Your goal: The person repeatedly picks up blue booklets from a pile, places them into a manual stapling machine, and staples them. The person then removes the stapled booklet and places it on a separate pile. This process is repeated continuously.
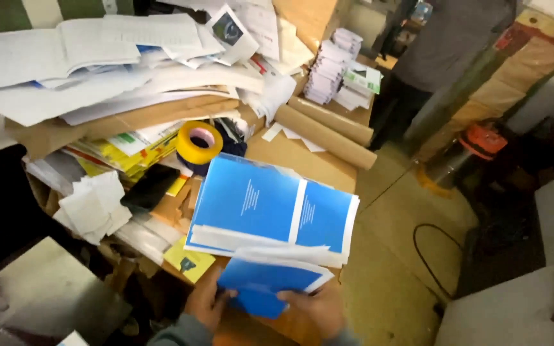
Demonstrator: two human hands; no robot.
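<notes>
Blue paper-covered booklet (261, 288), thin and flat, held at the near table edge between both hands, tilted slightly, its upper edge tucked just under the stack above it.

Left hand (209, 302): fingers curled onto the booklet's left edge, thumb on top, grasping it. Up and to the left of this hand, a small heap of folded white paper slips (91, 208); beside that, a black flat phone-like slab (150, 187) lying on yellow printed sheets (120, 157). Just left of the hand and touching the stack, a yellow card with a dark mark (189, 261).

Directly above both hands: a stack of blue-covered booklets with white page edges (270, 211), fanned unevenly, resting on the brown cardboard-topped table (309, 163). Beyond the stack, a yellow roll of adhesive tape (199, 142) standing on edge, and a sprawling pile of loose white papers and cardboard sheets (117, 70).

Right hand (315, 306): fingers closed on the booklet's right lower corner, gripping it. Up and to the right of this hand, two long brown cardboard tubes (328, 128) lying side by side, then piles of small white booklets (338, 70). Farther right, a person in dark clothing (444, 51) standing on the floor, an orange-topped metal canister (476, 144), and a black cable (431, 256) looping on the floor
</notes>
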